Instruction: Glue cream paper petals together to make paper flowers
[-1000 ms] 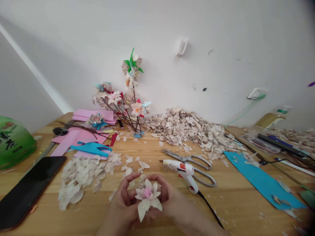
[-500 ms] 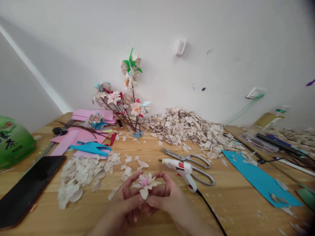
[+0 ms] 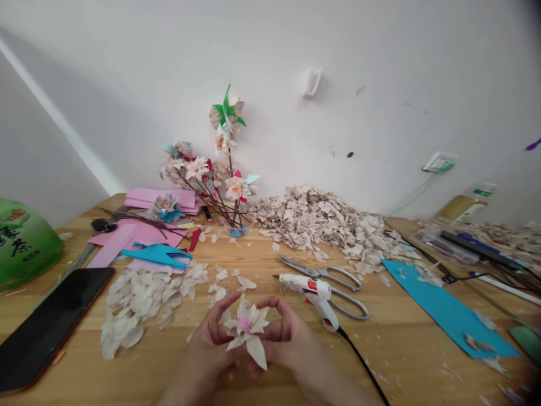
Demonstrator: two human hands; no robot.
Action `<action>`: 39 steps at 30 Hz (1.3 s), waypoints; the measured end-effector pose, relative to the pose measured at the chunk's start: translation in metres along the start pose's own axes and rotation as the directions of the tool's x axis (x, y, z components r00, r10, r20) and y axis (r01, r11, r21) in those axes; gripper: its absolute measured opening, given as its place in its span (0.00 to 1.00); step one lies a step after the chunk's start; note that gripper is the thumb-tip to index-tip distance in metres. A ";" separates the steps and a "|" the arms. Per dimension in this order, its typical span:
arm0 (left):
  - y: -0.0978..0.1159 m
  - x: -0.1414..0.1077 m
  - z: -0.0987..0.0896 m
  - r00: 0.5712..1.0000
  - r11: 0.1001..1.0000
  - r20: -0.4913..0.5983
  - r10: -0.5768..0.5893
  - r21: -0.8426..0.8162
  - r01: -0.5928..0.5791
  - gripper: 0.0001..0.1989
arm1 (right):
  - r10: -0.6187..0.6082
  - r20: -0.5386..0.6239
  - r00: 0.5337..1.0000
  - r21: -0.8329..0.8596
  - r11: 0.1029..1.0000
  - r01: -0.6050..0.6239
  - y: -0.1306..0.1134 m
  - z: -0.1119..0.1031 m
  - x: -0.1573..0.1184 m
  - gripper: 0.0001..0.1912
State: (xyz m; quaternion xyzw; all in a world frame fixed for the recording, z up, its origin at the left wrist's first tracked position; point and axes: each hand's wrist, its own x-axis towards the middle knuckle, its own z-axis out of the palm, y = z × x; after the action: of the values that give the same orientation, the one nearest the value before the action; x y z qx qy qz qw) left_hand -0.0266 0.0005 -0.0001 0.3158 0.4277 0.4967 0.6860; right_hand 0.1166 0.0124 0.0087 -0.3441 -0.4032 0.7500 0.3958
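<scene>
Between my two hands is a handmade flower [image 3: 247, 327] with pointed cream petals and a pink centre, its face tipped up toward me. My left hand [image 3: 213, 338] grips it from the left, and my right hand [image 3: 287, 335] from the right; the fingertips beneath the petals are hidden. Just right of my right hand lies a white hot glue gun [image 3: 315, 290], its black cord running toward the front edge. Metal scissors [image 3: 338, 276] rest behind and partly under it. Loose pale petals [image 3: 143, 296] are spread to the left of my left hand.
Finished flowers on twigs [image 3: 228, 186] stand at the back. Beside them is a large heap of dry petals [image 3: 321, 220]. A phone [image 3: 51, 327] and green bag [image 3: 27, 242] are left, with pink paper [image 3: 160, 197] behind. Blue sheet [image 3: 443, 310] lies right.
The flower has tilted and turned between my fingers, so its face and a long front petal show more. My hands stay in nearly the same place.
</scene>
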 end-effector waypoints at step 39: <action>-0.014 -0.007 -0.009 0.952 0.971 0.247 0.184 0.107 -0.215 0.43 | -0.116 0.125 0.985 -0.127 0.983 0.132 0.008 -0.004 -0.012 0.25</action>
State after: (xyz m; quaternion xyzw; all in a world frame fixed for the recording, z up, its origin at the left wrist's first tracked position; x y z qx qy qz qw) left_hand -0.0297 -0.0104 -0.0135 0.4588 0.3413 0.4933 0.6556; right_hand 0.1232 0.0002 0.0027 -0.2995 -0.4961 0.7137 0.3935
